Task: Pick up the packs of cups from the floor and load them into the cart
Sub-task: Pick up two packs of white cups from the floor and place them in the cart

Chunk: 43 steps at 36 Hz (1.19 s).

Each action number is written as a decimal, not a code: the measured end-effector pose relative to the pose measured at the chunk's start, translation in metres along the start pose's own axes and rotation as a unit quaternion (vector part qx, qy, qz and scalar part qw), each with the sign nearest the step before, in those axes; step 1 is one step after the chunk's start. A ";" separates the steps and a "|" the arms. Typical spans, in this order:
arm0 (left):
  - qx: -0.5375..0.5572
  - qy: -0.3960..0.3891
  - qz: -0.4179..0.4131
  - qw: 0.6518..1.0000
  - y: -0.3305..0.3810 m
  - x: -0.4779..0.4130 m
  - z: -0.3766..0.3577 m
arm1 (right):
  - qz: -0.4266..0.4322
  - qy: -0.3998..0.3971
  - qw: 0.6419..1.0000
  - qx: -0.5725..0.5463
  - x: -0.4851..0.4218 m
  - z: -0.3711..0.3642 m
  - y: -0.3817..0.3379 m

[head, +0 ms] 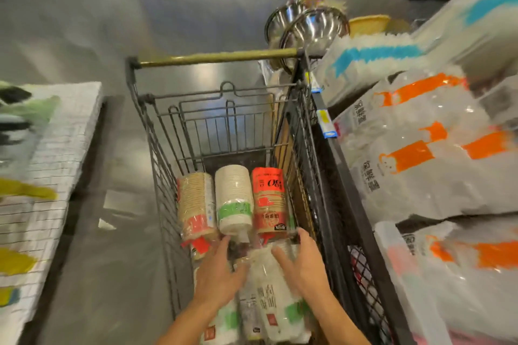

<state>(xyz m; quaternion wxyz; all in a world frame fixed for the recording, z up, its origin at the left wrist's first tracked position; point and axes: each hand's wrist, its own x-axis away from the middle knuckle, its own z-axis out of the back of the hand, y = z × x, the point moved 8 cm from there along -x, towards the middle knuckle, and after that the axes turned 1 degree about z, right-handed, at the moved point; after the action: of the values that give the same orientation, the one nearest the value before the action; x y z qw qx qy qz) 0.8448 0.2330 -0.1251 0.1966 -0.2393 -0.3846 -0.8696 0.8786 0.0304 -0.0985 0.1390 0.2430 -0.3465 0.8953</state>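
A dark wire cart [157, 154] with a brass handle bar stands in front of me. Three packs of cups lie side by side at its far end: a brown pack with red label [194, 202], a white pack with green band [234, 196] and a red-wrapped pack [268, 199]. Nearer me lie more white packs with green labels [276, 302]. My left hand [217, 269] and my right hand [301, 263] reach into the cart with straight fingers, resting on the near white packs.
Shelves at the right hold bags with orange [420, 154] and blue [372, 56] print, close against the cart's side. Steel bowls [311, 28] sit beyond the handle. A stack of white checked packages [42, 176] stands at the left. Grey floor [117, 274] lies between.
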 end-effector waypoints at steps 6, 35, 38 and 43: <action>-0.208 0.032 -0.192 0.959 0.107 0.040 0.071 | 0.104 0.063 0.983 0.137 0.041 0.078 -0.072; -0.410 -0.132 -0.733 0.527 0.226 0.447 -0.050 | -0.295 0.390 0.868 0.085 0.537 0.120 0.080; -0.411 -0.172 -0.764 0.466 0.191 0.522 -0.085 | -0.357 0.418 0.833 0.055 0.619 0.085 0.112; -0.402 -0.243 -0.806 0.361 0.107 0.650 -0.126 | -0.446 0.438 0.780 -0.013 0.752 0.003 0.156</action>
<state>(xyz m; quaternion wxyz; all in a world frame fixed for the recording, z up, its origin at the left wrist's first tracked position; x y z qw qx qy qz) 0.3424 -0.0332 0.2309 -0.8192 -0.0666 -0.0300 -0.5688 0.1806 -0.0235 0.2169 0.6629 -0.0492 -0.1124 0.7385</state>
